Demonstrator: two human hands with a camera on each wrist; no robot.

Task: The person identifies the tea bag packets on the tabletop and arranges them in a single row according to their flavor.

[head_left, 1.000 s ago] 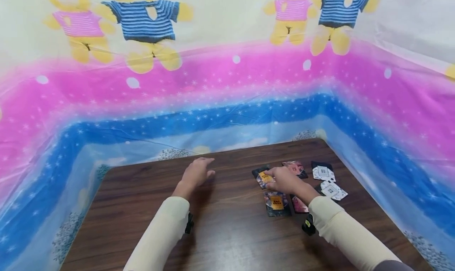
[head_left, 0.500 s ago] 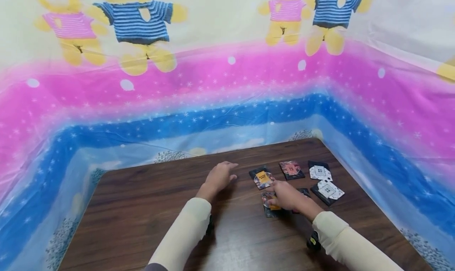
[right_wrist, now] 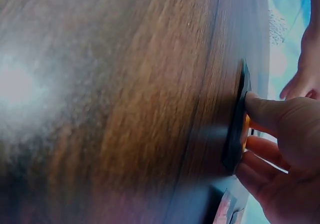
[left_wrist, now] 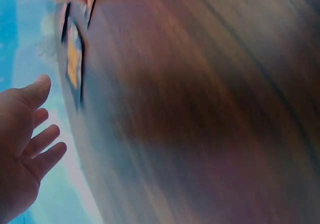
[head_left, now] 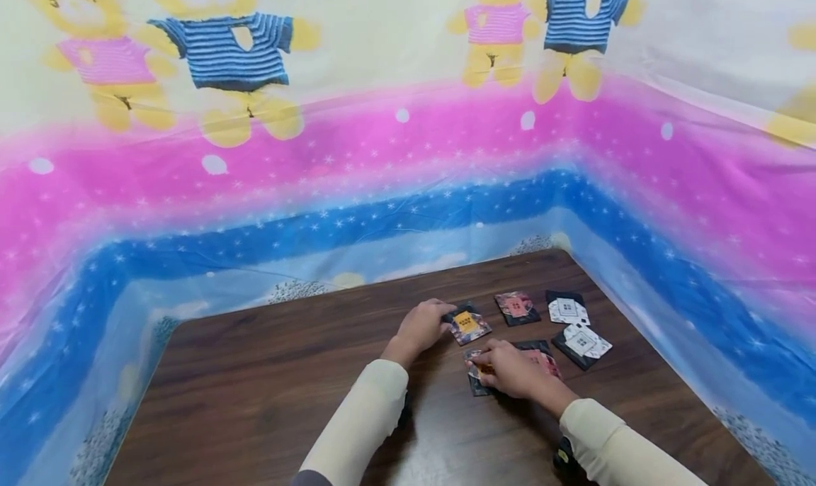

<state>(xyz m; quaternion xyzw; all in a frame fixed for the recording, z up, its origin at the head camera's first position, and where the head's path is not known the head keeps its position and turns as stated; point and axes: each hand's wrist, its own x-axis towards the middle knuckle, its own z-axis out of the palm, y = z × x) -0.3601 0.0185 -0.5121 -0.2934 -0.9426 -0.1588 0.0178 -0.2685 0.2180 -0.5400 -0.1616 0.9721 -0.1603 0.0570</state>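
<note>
Nearest me are the pale cream sleeves (head_left: 357,415), reaching in over the dark brown wood-grain table (head_left: 255,387). My right hand (head_left: 515,369) is partly closed, thumb and fingers pinching a flat black square packet with an orange label (head_left: 478,385); its print is covered. Just right of that hand lies a black packet with a red label (head_left: 547,362), partly hidden. My left hand (head_left: 421,328) has its fingers loosely spread, holding nothing, beside the left edge of a second orange-labelled packet (head_left: 468,324); I cannot tell if they touch. The dark characters on that label are too small for me to read. To the right are two black-and-white packets (head_left: 584,342), each with a framed block mark, and a second red-labelled packet (head_left: 518,307). Beyond hangs pink-and-blue fabric (head_left: 382,210) printed with teddy bears.
</note>
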